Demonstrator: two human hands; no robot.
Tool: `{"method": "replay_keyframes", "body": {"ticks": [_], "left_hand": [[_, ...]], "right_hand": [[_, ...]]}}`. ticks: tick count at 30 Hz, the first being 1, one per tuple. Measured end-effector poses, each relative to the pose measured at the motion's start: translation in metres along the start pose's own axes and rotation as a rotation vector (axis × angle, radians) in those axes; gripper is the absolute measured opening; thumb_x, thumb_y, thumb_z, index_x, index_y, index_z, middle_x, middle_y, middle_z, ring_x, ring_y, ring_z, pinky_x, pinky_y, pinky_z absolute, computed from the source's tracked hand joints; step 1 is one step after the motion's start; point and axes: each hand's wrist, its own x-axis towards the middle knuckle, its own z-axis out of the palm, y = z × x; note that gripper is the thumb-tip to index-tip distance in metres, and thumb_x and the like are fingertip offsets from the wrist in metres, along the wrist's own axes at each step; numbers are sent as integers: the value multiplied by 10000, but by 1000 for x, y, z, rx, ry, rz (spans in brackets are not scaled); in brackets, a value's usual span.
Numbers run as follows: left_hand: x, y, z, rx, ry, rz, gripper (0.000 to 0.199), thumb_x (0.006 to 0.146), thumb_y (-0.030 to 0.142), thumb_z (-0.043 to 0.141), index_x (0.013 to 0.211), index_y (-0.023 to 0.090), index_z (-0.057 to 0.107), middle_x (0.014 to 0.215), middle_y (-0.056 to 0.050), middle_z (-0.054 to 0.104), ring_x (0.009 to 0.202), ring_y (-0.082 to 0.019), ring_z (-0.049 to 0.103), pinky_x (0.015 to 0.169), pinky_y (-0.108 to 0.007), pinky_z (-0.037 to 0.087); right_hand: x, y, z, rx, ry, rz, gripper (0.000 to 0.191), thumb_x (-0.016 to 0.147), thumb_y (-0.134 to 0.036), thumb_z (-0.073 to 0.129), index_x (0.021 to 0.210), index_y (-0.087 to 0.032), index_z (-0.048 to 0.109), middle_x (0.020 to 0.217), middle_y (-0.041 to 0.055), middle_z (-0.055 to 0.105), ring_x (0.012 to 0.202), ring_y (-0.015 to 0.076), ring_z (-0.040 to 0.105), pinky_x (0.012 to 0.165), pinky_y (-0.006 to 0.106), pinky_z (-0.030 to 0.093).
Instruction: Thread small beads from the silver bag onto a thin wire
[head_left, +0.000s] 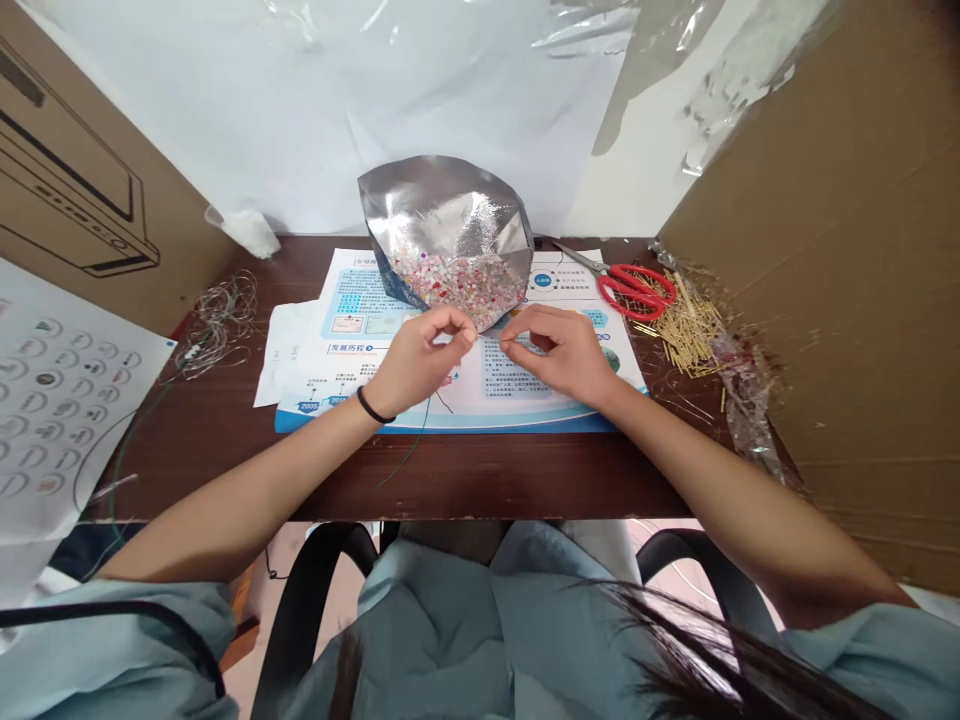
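My left hand (pixel 429 358), a black band round its wrist, is closed in a pinch of thumb and forefinger. Below it hangs a thin green thread (pixel 421 432), trailing towards the table edge. Facing it, a small gap away, my right hand (pixel 559 350) also pinches thumb and forefinger together; what lies between those fingertips is too small to make out. Just behind both hands stands an open silvery foil bag (pixel 442 205), its front tilted towards me. Many small red, pink and clear beads (pixel 465 280) lie inside it.
Printed sheets (pixel 360 385) lie under my hands on the dark table (pixel 450 475). Red-handled scissors (pixel 637 291) and a heap of thin gold-coloured sticks (pixel 690 330) are at right. A tangle of clear thread (pixel 217 325) lies left. Cardboard walls (pixel 847 300) flank the table.
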Motion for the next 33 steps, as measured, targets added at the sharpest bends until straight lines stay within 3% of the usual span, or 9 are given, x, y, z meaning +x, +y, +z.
{"method": "replay_keyframes", "body": {"ticks": [4,8,13,16,18,22,26,29,33], "left_hand": [[4,0,-13,-237,58,77,128,786,226,678,728,168,580,870,-36,624,840,-117,577,785,-254,480],[8,5,-23,-552,-56,-26,155,834,211,654,785,168,513,959,-44,677,986,-168,628,934,-365,488],[13,23,-33,-672,72,-129,151,912,94,512,786,170,480,638,59,537,690,-46,550,949,-331,483],[17,32,-33,-724,133,-118,175,941,98,466,782,166,492,614,60,485,622,-22,475,860,-250,482],[21,34,-28,-756,107,-117,147,916,111,514,782,170,502,626,51,484,596,-25,443,697,-192,452],[28,27,-7,-786,8,-156,254,715,171,746,732,181,492,602,53,443,489,-26,322,454,-188,236],[23,13,8,-678,16,-145,276,679,249,767,717,186,501,595,42,427,457,-32,284,435,-214,145],[18,6,7,-597,36,-93,205,709,235,711,708,180,514,561,39,427,440,-33,272,431,-200,142],[20,2,3,-543,201,-40,127,704,178,633,672,166,510,516,47,408,420,-33,250,414,-187,143]], "right_hand": [[3,15,-9,-73,-38,41,72,794,-197,604,796,-200,677,849,16,713,625,109,529,579,261,400],[4,25,-15,-233,-133,12,115,792,-174,573,814,-206,681,941,33,713,778,159,604,658,286,417],[3,30,-19,-380,-239,-7,137,811,-174,567,848,-215,693,1012,44,714,869,200,625,633,292,385],[4,32,-19,-361,-253,-3,137,804,-159,560,837,-208,683,996,47,716,857,199,627,636,297,387],[5,35,-19,-300,-247,-1,134,796,-148,555,827,-203,673,965,45,717,840,189,622,668,304,407],[7,43,-17,-92,-169,124,127,831,-202,542,890,-193,654,873,33,702,691,134,560,678,302,434],[12,51,-15,189,-13,339,193,858,-190,469,1005,-194,594,844,23,677,618,103,507,586,268,412],[16,49,-16,409,65,517,198,820,-125,468,966,-205,575,789,3,649,528,75,408,496,238,339],[20,40,-17,628,220,688,206,782,-54,476,877,-204,580,703,-12,598,502,65,360,454,221,283]]}}
